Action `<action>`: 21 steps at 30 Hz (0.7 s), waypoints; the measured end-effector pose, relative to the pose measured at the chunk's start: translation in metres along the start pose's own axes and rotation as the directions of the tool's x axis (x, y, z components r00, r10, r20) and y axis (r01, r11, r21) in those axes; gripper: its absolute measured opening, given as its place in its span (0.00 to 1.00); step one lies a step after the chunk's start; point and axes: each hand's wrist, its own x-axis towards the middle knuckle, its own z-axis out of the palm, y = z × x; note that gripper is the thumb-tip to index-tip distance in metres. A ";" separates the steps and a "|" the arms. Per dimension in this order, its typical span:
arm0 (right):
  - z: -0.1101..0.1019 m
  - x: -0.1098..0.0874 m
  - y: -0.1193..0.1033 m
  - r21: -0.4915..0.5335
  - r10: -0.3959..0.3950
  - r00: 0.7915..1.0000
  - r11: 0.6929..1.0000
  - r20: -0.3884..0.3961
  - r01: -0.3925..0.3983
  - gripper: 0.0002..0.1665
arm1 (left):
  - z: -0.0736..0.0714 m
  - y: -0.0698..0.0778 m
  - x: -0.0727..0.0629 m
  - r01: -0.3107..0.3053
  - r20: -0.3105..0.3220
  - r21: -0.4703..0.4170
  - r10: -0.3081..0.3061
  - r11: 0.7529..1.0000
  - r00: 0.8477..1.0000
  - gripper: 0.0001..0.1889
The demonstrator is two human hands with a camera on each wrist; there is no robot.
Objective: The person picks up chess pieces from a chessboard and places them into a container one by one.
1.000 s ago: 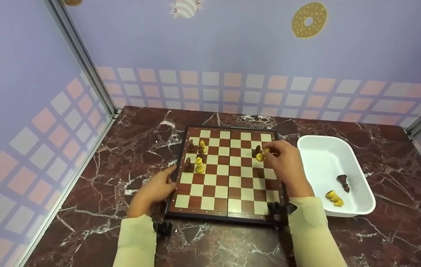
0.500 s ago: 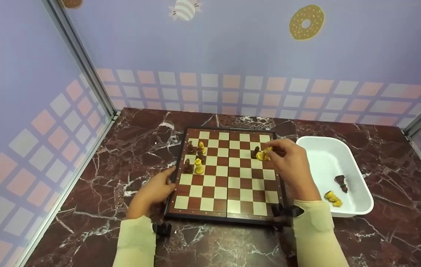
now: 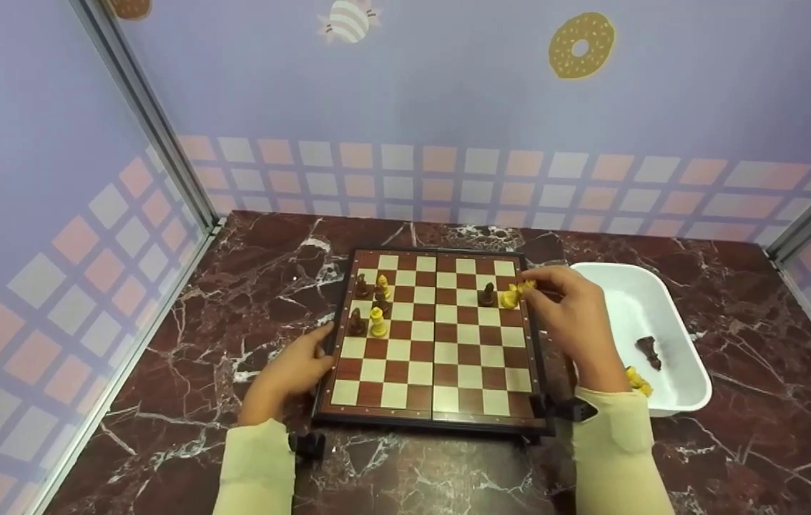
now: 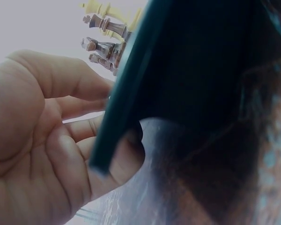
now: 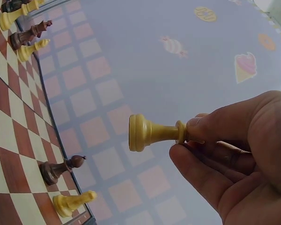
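Observation:
My right hand (image 3: 573, 315) pinches a yellow chess piece (image 5: 154, 133) between thumb and fingers. In the right wrist view its round base points left, and its top is hidden in the fingers. Beside that hand, near the right edge of the chessboard (image 3: 405, 350), a dark bishop (image 3: 488, 295) and another yellow chess piece (image 3: 510, 297) stand upright. My left hand (image 3: 292, 368) holds the board's left edge; the left wrist view shows fingers on both sides of the edge. Close to it stand several pieces, including a yellow chess piece (image 3: 377, 323) and a dark one (image 3: 357, 323).
A white plastic tub (image 3: 627, 286) stands right of the board. In it lie a dark chess piece (image 3: 649, 352) and yellow pieces (image 3: 639, 382), partly behind the right wrist. Patterned panels (image 3: 405, 86) close off the back and sides of the dark marbled table (image 3: 269, 265).
My right hand has moved right with the yellow piece, away from the dark bishop, and the standing yellow piece now shows clearly. The left hand stays at the board's edge.

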 end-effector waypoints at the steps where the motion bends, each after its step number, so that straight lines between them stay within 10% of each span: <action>1: -0.001 0.000 0.000 0.006 -0.004 1.000 1.000 -0.003 0.004 0.13 | 0.000 0.000 0.000 0.001 0.000 0.001 -0.001 1.000 1.000 0.37; 21: -0.030 -0.006 0.005 -0.004 0.036 0.996 0.999 -0.082 -0.036 0.11 | 0.000 -0.002 0.001 0.003 0.005 -0.039 -0.002 0.999 1.000 0.37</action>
